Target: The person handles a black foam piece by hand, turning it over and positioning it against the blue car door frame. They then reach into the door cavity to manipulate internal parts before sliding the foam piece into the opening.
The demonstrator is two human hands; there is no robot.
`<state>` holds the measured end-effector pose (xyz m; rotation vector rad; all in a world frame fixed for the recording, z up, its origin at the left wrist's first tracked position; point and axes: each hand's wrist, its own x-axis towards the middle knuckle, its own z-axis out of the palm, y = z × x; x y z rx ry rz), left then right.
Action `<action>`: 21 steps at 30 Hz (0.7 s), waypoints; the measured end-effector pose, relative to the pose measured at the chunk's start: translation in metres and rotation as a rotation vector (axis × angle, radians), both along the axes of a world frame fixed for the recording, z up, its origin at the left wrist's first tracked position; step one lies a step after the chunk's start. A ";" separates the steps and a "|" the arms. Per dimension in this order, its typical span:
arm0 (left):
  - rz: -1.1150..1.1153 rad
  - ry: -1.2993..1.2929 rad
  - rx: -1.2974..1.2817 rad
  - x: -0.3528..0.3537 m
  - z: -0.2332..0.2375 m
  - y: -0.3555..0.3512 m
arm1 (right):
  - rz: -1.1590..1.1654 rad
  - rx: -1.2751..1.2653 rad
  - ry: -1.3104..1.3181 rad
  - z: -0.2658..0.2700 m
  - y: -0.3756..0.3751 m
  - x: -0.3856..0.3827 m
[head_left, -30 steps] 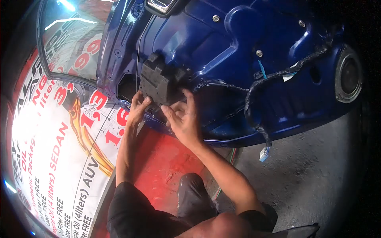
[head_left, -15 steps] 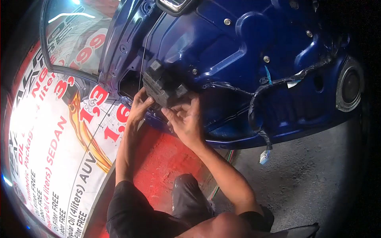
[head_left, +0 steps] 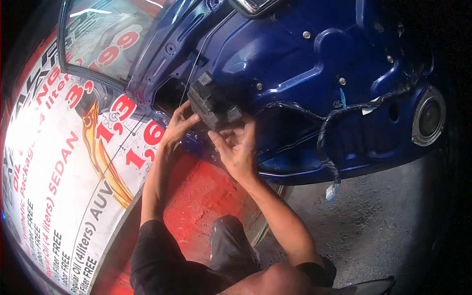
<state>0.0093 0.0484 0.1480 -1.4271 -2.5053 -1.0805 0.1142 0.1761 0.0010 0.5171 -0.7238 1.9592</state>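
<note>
A dark grey blocky piece with raised square lugs (head_left: 212, 102) is held up in front of the blue car door (head_left: 295, 59). Its exact kind does not show. My left hand (head_left: 180, 125) grips its lower left edge, thumb on the near side. On the lower right, my right hand (head_left: 237, 150) has its fingers bent around the edge, with some of them hidden behind the piece. The door's inner metal is bare, and a dark opening (head_left: 169, 93) lies just left of the piece.
A black-taped wiring harness (head_left: 322, 137) crosses the door and hangs down to a white connector (head_left: 331, 192). A round speaker (head_left: 431, 117) sits at the door's right end. A printed banner (head_left: 73, 206) stands on the left, beside red floor (head_left: 189, 196) and grey pavement (head_left: 364, 216).
The view has shifted a little, so the door appears farther right and slightly lower. Both hands keep hold of the dark grey piece, which is slightly more upright in view.
</note>
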 end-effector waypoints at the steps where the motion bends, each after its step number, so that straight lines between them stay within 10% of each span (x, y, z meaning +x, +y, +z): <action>1: 0.002 0.000 -0.005 0.001 0.000 0.000 | -0.017 0.000 -0.001 0.000 0.000 0.000; 14: -0.037 -0.026 0.039 0.004 -0.002 0.004 | -0.263 0.082 -0.170 0.006 0.021 0.013; 21: 0.040 -0.045 0.079 0.010 -0.006 0.008 | -0.818 0.061 -0.193 0.020 0.067 0.026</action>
